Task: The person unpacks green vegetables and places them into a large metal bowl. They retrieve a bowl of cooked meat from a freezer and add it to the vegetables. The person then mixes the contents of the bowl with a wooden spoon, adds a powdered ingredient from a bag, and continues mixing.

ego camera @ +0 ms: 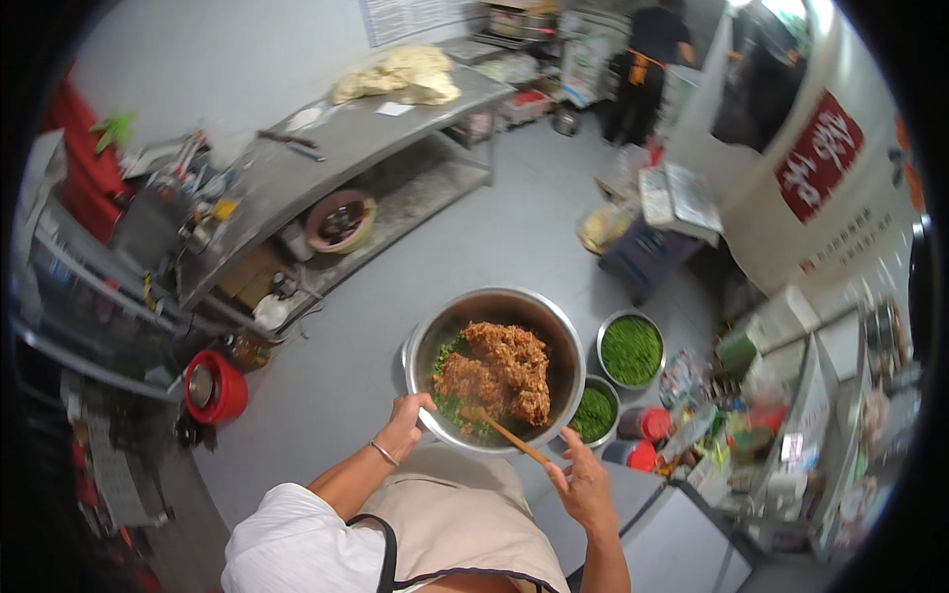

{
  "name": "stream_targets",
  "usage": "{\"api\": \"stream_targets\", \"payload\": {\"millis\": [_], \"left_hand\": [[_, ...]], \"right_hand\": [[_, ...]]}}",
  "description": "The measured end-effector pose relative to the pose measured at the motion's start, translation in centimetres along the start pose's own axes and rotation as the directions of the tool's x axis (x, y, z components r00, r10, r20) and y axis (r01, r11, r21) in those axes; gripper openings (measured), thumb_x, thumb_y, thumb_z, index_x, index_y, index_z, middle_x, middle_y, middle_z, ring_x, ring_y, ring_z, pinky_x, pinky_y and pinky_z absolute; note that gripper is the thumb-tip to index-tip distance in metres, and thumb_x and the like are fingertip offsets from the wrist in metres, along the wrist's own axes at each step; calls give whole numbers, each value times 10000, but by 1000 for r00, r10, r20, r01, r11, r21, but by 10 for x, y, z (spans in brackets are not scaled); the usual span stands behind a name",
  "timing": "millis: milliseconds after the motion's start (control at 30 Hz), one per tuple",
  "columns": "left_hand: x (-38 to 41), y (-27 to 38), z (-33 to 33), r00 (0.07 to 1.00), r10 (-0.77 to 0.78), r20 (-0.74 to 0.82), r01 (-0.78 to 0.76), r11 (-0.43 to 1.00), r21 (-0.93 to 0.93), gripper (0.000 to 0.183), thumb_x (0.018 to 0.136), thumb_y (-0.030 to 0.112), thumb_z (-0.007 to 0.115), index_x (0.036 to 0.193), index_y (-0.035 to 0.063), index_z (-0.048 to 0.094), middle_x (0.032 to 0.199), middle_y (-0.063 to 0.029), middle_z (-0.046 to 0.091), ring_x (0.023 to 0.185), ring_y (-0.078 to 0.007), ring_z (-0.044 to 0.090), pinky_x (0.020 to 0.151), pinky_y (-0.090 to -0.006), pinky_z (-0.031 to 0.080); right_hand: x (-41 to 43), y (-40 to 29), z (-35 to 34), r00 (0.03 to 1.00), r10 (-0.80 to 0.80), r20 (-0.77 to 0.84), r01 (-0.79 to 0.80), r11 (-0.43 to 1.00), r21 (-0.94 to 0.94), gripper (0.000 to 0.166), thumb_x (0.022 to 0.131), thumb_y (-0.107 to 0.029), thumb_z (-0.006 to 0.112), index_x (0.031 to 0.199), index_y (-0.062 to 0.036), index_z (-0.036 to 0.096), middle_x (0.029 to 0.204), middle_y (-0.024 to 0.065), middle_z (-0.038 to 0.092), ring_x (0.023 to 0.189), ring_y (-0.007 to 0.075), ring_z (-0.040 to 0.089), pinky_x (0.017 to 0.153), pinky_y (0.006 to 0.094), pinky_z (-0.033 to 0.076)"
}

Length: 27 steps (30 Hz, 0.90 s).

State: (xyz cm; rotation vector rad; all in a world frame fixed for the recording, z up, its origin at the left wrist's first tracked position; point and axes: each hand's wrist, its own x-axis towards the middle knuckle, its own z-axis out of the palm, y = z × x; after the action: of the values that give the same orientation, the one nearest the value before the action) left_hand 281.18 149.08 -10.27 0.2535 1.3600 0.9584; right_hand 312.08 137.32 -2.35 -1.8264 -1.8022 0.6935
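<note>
A deep stainless steel pot is in front of my apron, its support hidden. It holds a clumped brown minced filling with chopped greens along the left and near side. My left hand grips the near left rim, thumb over the edge. A wooden spoon leans on the near rim, its head in the filling. At the near right rim, my right hand has its fingers apart beside the spoon's handle end. Whether it touches the handle or rim is unclear.
Two metal bowls of chopped greens and red-lidded jars stand to the right. A steel worktable bearing dough runs along the wall. A red bucket stands left. Another person stands at the back.
</note>
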Motion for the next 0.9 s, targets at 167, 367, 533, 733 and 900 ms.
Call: {"api": "stream_targets", "payload": {"millis": [167, 367, 533, 733, 900], "left_hand": [[-5, -25, -1, 985, 59, -162, -72, 995, -73, 169, 623, 25, 564, 776, 31, 492, 696, -47, 453, 598, -182, 508, 484, -327, 444], [20, -40, -1, 950, 126, -285, -181, 967, -177, 183, 617, 35, 577, 776, 36, 487, 713, -47, 458, 613, -191, 520, 465, -332, 438], [69, -12, -40, 923, 203, -326, -263, 953, -151, 114, 622, 73, 591, 704, 72, 511, 703, -48, 474, 606, -185, 507, 528, -330, 451], [96, 86, -100, 873, 211, -439, -378, 861, -339, 102, 638, 37, 561, 638, 83, 470, 615, -31, 460, 529, -172, 490, 479, -322, 435], [111, 115, -126, 820, 233, -523, -498, 741, -450, 118, 643, 29, 548, 619, 90, 449, 588, -26, 438, 483, -176, 458, 451, -321, 427]], "right_hand": [[66, 24, 15, 945, -258, 202, 278, 958, -75, 417, 766, -139, 653, 1147, -102, 490, 840, 129, 616, 678, 307, 618, 590, 385, 500], [140, 27, 82, 824, -523, 216, 559, 814, -161, 232, 823, -186, 583, 1031, -101, 525, 809, 96, 561, 712, 309, 615, 548, 432, 471], [192, 15, 112, 756, -619, 212, 651, 742, -159, 103, 864, -217, 544, 904, -126, 571, 778, 54, 565, 718, 270, 617, 523, 424, 437], [258, -77, 117, 767, -637, 76, 641, 765, -61, 131, 883, -164, 532, 971, -68, 524, 781, 107, 602, 651, 317, 595, 516, 427, 422], [303, -96, 190, 694, -716, 82, 718, 696, 10, 105, 887, -138, 512, 965, -68, 518, 767, 123, 598, 649, 333, 591, 519, 427, 432]]}}
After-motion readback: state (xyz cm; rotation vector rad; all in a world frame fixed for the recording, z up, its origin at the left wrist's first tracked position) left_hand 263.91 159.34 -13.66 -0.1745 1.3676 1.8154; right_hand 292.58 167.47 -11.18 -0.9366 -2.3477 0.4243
